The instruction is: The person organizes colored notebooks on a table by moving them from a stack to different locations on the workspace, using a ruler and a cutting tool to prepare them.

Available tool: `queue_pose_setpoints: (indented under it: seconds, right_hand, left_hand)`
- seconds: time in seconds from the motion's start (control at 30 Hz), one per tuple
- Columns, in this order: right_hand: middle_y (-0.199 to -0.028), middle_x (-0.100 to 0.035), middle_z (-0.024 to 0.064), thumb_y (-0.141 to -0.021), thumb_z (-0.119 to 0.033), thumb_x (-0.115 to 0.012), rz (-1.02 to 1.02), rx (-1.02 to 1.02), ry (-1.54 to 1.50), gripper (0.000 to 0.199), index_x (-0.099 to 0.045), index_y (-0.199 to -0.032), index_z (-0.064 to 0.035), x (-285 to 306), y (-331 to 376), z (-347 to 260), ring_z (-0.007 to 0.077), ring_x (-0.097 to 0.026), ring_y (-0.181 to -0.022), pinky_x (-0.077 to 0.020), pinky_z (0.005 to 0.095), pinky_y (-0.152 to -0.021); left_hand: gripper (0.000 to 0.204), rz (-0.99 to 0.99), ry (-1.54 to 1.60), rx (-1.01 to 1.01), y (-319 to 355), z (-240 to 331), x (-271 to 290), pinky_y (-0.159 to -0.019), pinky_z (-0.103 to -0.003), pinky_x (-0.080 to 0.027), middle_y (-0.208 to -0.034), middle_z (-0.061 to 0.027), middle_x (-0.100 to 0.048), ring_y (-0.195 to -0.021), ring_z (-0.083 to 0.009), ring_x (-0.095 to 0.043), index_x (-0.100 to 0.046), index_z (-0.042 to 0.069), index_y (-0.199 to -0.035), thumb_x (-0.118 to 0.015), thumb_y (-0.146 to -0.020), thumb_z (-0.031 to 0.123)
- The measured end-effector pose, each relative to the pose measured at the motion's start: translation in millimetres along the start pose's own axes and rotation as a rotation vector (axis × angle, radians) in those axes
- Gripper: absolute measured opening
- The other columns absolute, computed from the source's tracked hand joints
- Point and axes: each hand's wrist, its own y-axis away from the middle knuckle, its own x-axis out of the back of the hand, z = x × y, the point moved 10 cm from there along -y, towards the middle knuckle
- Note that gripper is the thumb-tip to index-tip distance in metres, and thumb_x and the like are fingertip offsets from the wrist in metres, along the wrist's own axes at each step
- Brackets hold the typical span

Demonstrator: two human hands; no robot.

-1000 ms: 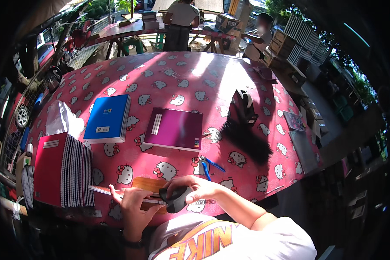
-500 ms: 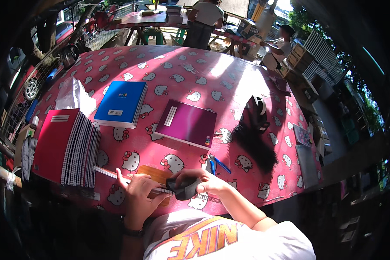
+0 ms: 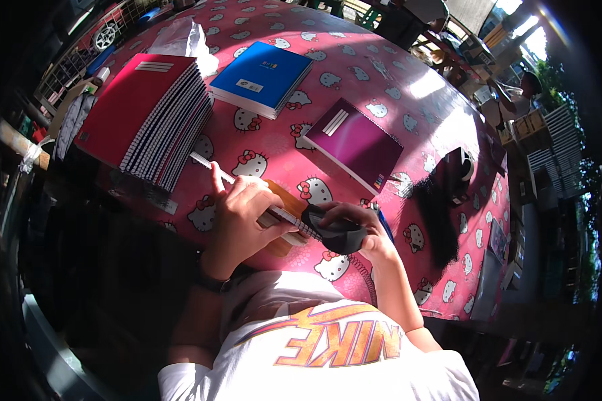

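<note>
My left hand (image 3: 237,214) grips a thin spiral notebook (image 3: 282,198) with an orange cover, held edge-on above the near side of the table. Its white edge sticks out to the left past my fingers. My right hand (image 3: 371,234) is closed around a black hand tool (image 3: 334,232), perhaps a tape dispenser, pressed against the notebook's right end. A bit of a blue handle (image 3: 385,226) shows just behind my right hand.
The pink tablecloth (image 3: 281,134) has a cartoon cat print. On it lie a stack of red spiral notebooks (image 3: 134,107), a blue notebook (image 3: 261,77), a purple notebook (image 3: 354,144), a white plastic bag (image 3: 184,40) and a black desk tape dispenser (image 3: 458,174). Another person (image 3: 525,83) is far right.
The view has tilted and come closer to the table. Both hands stay on the orange notebook and the black tool, raised slightly nearer to me.
</note>
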Motion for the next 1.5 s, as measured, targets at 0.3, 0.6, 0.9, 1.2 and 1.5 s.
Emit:
queue_pose_setpoints:
  seconds: [0.3, 0.6, 0.9, 1.2, 1.5]
  right_hand:
    - [-0.103, -0.057, 0.0088, -0.062, -0.056, -0.070, 0.033, 0.009, -0.042, 0.067, -0.059, -0.102, -0.0026, -4.4, -14.3, 0.8, 0.0169, -0.056, -0.090, -0.0423, 0.0289, -0.077]
    - [-0.097, -0.058, 0.0086, -0.066, -0.056, -0.068, 0.020, -0.140, 0.423, 0.067, -0.060, -0.100, 0.0012, 10.4, -44.4, 10.2, 0.0161, -0.055, -0.092, -0.0410, 0.0289, -0.080]
    - [-0.093, -0.059, 0.0055, -0.068, -0.059, -0.066, 0.054, -0.207, 0.477, 0.068, -0.060, -0.101, 0.0003, 15.4, -56.1, 18.4, 0.0105, -0.055, -0.077, -0.0437, 0.0237, -0.065]
    - [-0.091, -0.058, 0.0046, -0.070, -0.053, -0.067, -0.017, -0.045, 0.328, 0.060, -0.060, -0.097, -0.0002, 8.0, -70.1, 9.7, 0.0102, -0.054, -0.079, -0.0410, 0.0241, -0.068]
    - [-0.092, -0.057, 0.0046, -0.073, -0.046, -0.069, -0.017, 0.037, -0.023, 0.058, -0.057, -0.104, 0.0010, 7.0, -78.8, 8.1, 0.0109, -0.055, -0.077, -0.0421, 0.0253, -0.066]
  left_hand:
    - [0.034, -0.036, 0.029, -0.045, -1.8, -5.3, -11.7, -0.104, -0.061, -0.012, -0.083, 0.0000, -0.058, -0.096, -0.0218, -0.054, -0.064, 0.017, -0.082, -0.078, -0.058, 0.037]
    - [0.054, 0.090, -0.064, -0.051, 0.9, -29.7, 5.4, -0.105, -0.053, -0.022, -0.113, -0.0062, -0.055, -0.120, -0.0308, -0.041, -0.059, 0.009, -0.111, -0.071, -0.070, 0.041]
    - [0.054, 0.094, -0.026, -0.060, 0.7, -25.3, 10.2, -0.104, -0.050, -0.026, -0.113, -0.0067, -0.056, -0.116, -0.0304, -0.045, -0.058, 0.008, -0.114, -0.071, -0.070, 0.037]
    - [0.059, 0.133, -0.057, -0.057, -3.0, -25.9, 14.2, -0.103, -0.048, -0.027, -0.114, -0.0086, -0.055, -0.115, -0.0278, -0.044, -0.057, 0.005, -0.117, -0.069, -0.071, 0.039]
    - [0.109, 0.379, 0.294, 0.130, 6.2, -86.2, 35.3, -0.105, -0.043, -0.029, -0.143, -0.0178, -0.023, -0.126, -0.0312, -0.036, -0.005, 0.006, -0.143, -0.079, -0.063, 0.014]
